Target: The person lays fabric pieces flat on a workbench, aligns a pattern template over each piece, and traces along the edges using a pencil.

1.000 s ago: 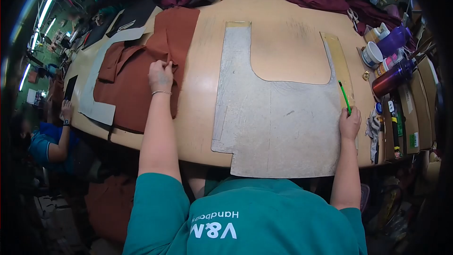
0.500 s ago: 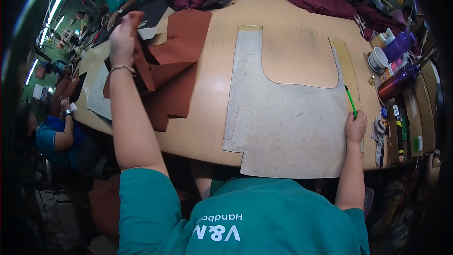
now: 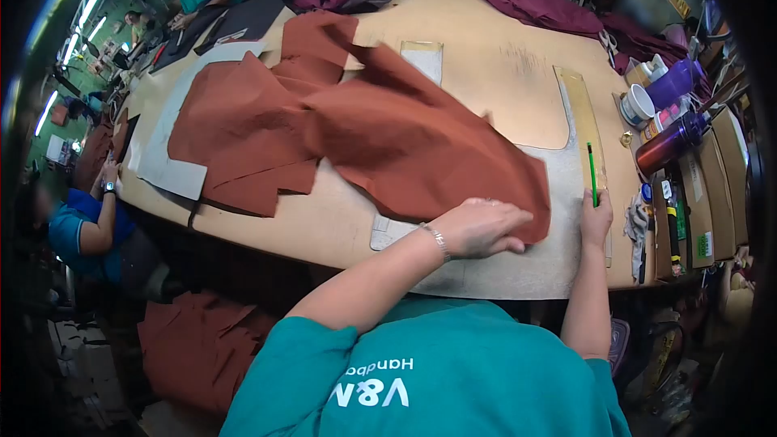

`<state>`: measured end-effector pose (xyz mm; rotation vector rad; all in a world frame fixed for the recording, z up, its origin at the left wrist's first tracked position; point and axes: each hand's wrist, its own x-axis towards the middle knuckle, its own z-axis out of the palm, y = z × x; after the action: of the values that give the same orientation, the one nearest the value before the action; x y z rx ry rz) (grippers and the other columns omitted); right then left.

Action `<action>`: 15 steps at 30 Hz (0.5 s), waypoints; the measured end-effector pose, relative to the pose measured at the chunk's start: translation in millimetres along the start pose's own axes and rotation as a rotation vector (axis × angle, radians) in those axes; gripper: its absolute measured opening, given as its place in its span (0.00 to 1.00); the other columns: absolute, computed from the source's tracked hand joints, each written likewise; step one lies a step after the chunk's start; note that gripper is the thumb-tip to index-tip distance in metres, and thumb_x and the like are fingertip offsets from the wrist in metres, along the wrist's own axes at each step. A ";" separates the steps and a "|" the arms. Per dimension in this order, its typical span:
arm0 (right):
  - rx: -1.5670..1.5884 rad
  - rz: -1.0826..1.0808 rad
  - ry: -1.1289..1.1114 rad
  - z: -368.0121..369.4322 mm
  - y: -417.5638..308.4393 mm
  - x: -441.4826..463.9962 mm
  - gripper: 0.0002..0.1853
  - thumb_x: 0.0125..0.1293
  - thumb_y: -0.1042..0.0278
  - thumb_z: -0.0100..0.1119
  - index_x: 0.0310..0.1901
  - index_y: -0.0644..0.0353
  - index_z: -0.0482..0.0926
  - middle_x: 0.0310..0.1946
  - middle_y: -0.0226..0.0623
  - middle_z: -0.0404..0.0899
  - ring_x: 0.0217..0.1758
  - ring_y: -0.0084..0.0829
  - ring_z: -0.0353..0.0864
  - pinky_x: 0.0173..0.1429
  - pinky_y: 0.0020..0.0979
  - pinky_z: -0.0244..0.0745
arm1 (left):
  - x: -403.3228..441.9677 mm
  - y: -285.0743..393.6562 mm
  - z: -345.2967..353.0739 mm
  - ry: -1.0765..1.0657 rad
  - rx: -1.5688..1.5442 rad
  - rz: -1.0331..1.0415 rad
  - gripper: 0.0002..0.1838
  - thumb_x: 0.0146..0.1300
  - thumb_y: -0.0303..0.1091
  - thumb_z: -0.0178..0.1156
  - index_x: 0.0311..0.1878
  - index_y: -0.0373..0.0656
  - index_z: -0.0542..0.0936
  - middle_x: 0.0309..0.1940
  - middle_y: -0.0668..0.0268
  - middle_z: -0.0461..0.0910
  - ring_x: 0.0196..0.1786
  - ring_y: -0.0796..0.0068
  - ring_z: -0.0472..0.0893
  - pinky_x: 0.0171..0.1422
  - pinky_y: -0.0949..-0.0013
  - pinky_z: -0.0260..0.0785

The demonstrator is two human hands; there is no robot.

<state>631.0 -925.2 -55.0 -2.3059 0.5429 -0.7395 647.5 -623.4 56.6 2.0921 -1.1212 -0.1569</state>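
Between brown cloth point(image 3: 405, 133) and right hand point(image 3: 597, 212), grey template point(image 3: 560, 235) shows a bare margin.

Wearer's hands, two recorded: left hand point(image 3: 481, 226), right hand point(image 3: 597, 214). Green pencil point(image 3: 593, 174): one counted. Bracelet point(image 3: 437, 240): one counted. Work table point(image 3: 477, 44): one listed. Pale flat templates point(image 3: 518, 275): two counted. Brown sheets point(image 3: 429, 146) on the table: exact number cannot be told, edges being overlapped. Purple bottles point(image 3: 673, 143): two noted. Open white tub point(image 3: 637, 105): one noted. Brown heap point(image 3: 202, 348) below table level: one entered.
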 end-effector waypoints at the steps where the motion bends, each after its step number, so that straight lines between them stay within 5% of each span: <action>1: 0.086 0.099 -0.086 -1.0 -9.1 -0.8 0.11 0.59 0.66 0.57 0.28 0.65 0.71 0.23 0.40 0.73 0.26 0.35 0.70 0.34 0.32 0.67 | -9.0 -5.7 -3.2 0.072 -0.048 0.076 0.12 0.55 0.31 0.57 0.44 0.43 0.76 0.44 0.58 0.76 0.49 0.59 0.75 0.53 0.63 0.67; 3: 0.268 0.319 -0.246 -0.1 -39.9 -5.2 0.13 0.59 0.63 0.57 0.28 0.66 0.72 0.21 0.38 0.73 0.24 0.32 0.69 0.32 0.29 0.67 | -30.9 -28.1 -26.1 0.334 0.027 0.156 0.13 0.54 0.32 0.59 0.44 0.42 0.77 0.45 0.59 0.77 0.52 0.60 0.74 0.57 0.62 0.65; 6: 0.086 0.142 -0.307 16.7 -76.3 -16.7 0.16 0.56 0.59 0.61 0.34 0.67 0.74 0.26 0.42 0.76 0.30 0.37 0.75 0.36 0.34 0.70 | -74.0 -96.1 -91.0 0.865 0.399 -0.134 0.09 0.59 0.33 0.55 0.38 0.37 0.78 0.39 0.55 0.76 0.46 0.55 0.74 0.54 0.59 0.65; 7: 0.010 0.029 -0.283 24.1 -86.0 -21.7 0.18 0.54 0.58 0.63 0.36 0.67 0.74 0.27 0.44 0.77 0.32 0.39 0.76 0.38 0.37 0.70 | -100.0 -123.6 -110.2 0.892 0.644 -0.280 0.13 0.61 0.37 0.52 0.41 0.37 0.77 0.43 0.53 0.74 0.48 0.54 0.72 0.54 0.58 0.64; 8: 0.016 -0.031 -0.298 33.4 -86.8 -26.3 0.18 0.52 0.60 0.64 0.36 0.66 0.74 0.30 0.46 0.77 0.34 0.42 0.76 0.40 0.39 0.70 | -126.7 -152.6 -121.7 0.827 0.981 -0.492 0.18 0.62 0.42 0.50 0.47 0.37 0.73 0.49 0.52 0.71 0.51 0.53 0.69 0.55 0.55 0.63; 11: -0.036 -0.111 -0.360 41.4 -92.2 -31.6 0.17 0.48 0.67 0.64 0.37 0.65 0.72 0.34 0.50 0.76 0.40 0.50 0.74 0.45 0.42 0.70 | -209.1 -234.0 -141.5 0.368 1.012 -1.029 0.29 0.63 0.57 0.39 0.63 0.50 0.63 0.64 0.57 0.57 0.65 0.50 0.55 0.59 0.39 0.55; 12: -0.086 -0.099 -0.347 37.2 -94.1 -29.5 0.16 0.48 0.67 0.64 0.37 0.65 0.72 0.34 0.50 0.76 0.40 0.51 0.74 0.45 0.43 0.69 | -174.8 -157.5 -132.0 0.316 0.901 -1.288 0.31 0.63 0.59 0.37 0.65 0.54 0.58 0.68 0.60 0.49 0.69 0.50 0.49 0.56 0.30 0.51; 15: -0.200 -0.095 -0.163 10.9 -56.5 -5.7 0.17 0.48 0.66 0.64 0.37 0.64 0.73 0.34 0.49 0.74 0.41 0.50 0.72 0.45 0.42 0.69 | -185.2 -173.8 -119.5 0.393 0.929 -1.349 0.31 0.63 0.57 0.41 0.66 0.54 0.57 0.69 0.62 0.47 0.70 0.51 0.46 0.55 0.27 0.49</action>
<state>643.8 -877.4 -25.1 -2.5653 0.4523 -0.5561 701.7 -357.4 -14.6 3.1411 0.7662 0.1914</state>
